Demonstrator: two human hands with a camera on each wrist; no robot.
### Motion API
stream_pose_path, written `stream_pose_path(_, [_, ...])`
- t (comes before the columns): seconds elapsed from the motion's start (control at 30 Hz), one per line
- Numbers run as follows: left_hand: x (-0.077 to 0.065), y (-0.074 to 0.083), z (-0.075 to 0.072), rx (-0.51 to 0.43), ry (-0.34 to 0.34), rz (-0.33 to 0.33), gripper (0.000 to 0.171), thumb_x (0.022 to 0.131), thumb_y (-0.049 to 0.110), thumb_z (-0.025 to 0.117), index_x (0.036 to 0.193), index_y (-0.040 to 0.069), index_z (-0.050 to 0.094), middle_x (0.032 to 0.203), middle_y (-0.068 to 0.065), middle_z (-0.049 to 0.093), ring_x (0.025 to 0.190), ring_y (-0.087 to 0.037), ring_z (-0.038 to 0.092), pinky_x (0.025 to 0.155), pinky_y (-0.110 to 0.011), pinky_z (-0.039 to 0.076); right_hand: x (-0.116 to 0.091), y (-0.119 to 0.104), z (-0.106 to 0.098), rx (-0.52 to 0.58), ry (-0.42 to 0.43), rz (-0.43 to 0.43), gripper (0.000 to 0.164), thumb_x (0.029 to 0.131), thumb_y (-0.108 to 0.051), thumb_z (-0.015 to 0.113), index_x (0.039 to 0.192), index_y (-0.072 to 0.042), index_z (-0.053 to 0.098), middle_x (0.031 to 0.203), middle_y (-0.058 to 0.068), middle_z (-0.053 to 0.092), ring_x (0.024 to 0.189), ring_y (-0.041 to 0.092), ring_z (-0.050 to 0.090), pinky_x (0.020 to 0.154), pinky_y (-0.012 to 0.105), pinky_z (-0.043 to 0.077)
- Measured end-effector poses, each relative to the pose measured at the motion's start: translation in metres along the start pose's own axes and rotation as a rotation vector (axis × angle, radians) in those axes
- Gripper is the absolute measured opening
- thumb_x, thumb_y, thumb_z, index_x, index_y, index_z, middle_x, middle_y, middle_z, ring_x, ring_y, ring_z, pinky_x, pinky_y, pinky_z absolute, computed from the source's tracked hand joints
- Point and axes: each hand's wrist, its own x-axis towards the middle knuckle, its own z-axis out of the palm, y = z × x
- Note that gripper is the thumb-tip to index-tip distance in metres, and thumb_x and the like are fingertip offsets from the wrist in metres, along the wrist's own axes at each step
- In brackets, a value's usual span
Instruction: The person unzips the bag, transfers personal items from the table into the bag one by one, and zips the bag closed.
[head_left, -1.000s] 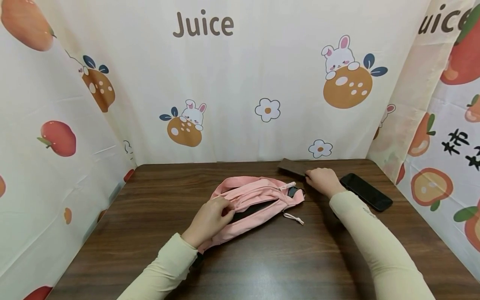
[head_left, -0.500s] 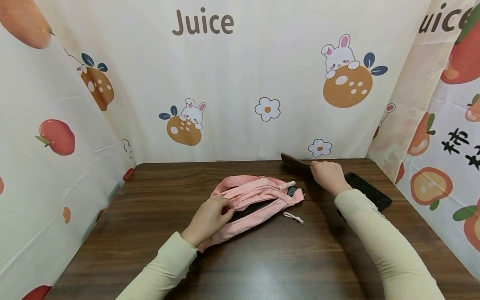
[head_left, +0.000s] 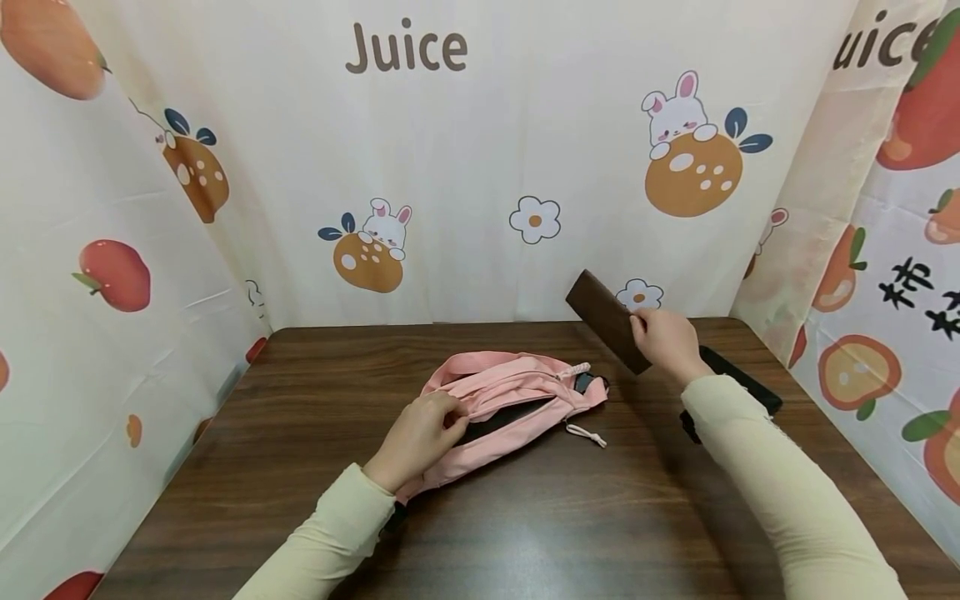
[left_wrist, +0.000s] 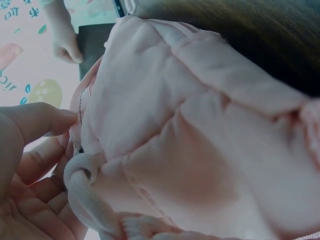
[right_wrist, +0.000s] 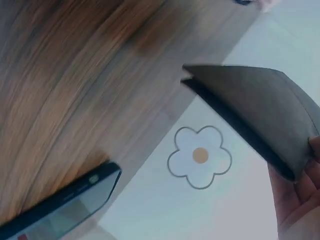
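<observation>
A pink waist bag [head_left: 487, 457] lies on the table, its zipped pocket gaping to show a dark inside. My left hand [head_left: 418, 437] pinches the near-left rim of that pocket between thumb and fingers; the left wrist view shows the thumb against the pink cloth [left_wrist: 140, 95]. My right hand [head_left: 670, 346] grips a dark brown folding wallet [head_left: 607, 323] by one end, raised above the table's back right. In the right wrist view, the two halves of the wallet [right_wrist: 250, 100] stand slightly apart at the far end.
Just beyond the right forearm a black smartphone [head_left: 742, 379] lies on the wooden table [head_left: 300, 400], partly hidden by that arm. A printed curtain [head_left: 450, 150] hangs along the back and sides. A white zip cord [head_left: 587, 435] trails from the bag.
My right hand has lifted the wallet off the table, moving slightly right, and the wallet has turned so its broad face shows. My left hand and the bag have stayed in place.
</observation>
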Motion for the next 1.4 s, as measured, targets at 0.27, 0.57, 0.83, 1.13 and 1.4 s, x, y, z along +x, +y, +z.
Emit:
stream_pose_path(0.27, [0.0,-0.002,0.001,-0.01,0.023,0.018,0.011,0.08,0.005,0.07,0.075,0.014,0.069,0.069,0.007,0.058,0.063,-0.004,0.049,0.058,-0.019,0.042,-0.009,-0.005,-0.015,0.303,-0.028,0.108,0.031,0.1,-0.017,0.048,0.106,0.005,0.069,0.088,0.024,0.069,0.067,0.026,0.058,0.061,0.036,0.043])
stream_pose_path(0.57, [0.002,-0.002,0.001,-0.041,0.007,-0.003,0.01,0.081,0.004,0.069,0.076,0.013,0.069,0.069,0.007,0.059,0.062,-0.005,0.05,0.057,-0.018,0.041,-0.025,-0.012,-0.031,0.487,-0.17,0.281,0.045,0.103,-0.031,0.044,0.125,0.004,0.062,0.122,0.028,0.063,0.105,0.035,0.061,0.082,0.041,0.052])
stream_pose_path(0.83, [0.003,-0.003,0.002,-0.051,0.019,-0.017,0.01,0.082,0.003,0.069,0.076,0.011,0.069,0.07,0.006,0.06,0.061,-0.006,0.051,0.057,-0.018,0.042,-0.047,-0.025,-0.043,0.717,-0.326,0.398,0.052,0.103,-0.036,0.045,0.136,0.003,0.053,0.108,0.008,0.067,0.081,0.0,0.061,0.071,0.024,0.054])
stream_pose_path(1.13, [0.003,-0.002,0.001,-0.051,0.025,-0.028,0.011,0.083,0.004,0.069,0.074,0.012,0.067,0.066,0.007,0.057,0.059,-0.004,0.047,0.055,-0.019,0.04,-0.078,-0.034,-0.041,1.062,-0.41,0.487,0.018,0.1,-0.031,0.055,0.106,-0.021,0.069,0.063,-0.012,0.047,0.055,0.004,0.039,0.051,0.025,0.035])
stream_pose_path(1.4, [0.003,-0.002,0.002,-0.027,0.031,-0.04,0.013,0.083,0.006,0.07,0.073,0.014,0.065,0.064,0.009,0.054,0.059,-0.004,0.045,0.055,-0.019,0.038,-0.102,-0.05,-0.04,1.354,-0.501,0.506,0.017,0.099,-0.02,0.056,0.093,-0.023,0.071,0.065,-0.014,0.056,0.054,-0.001,0.041,0.048,0.016,0.034])
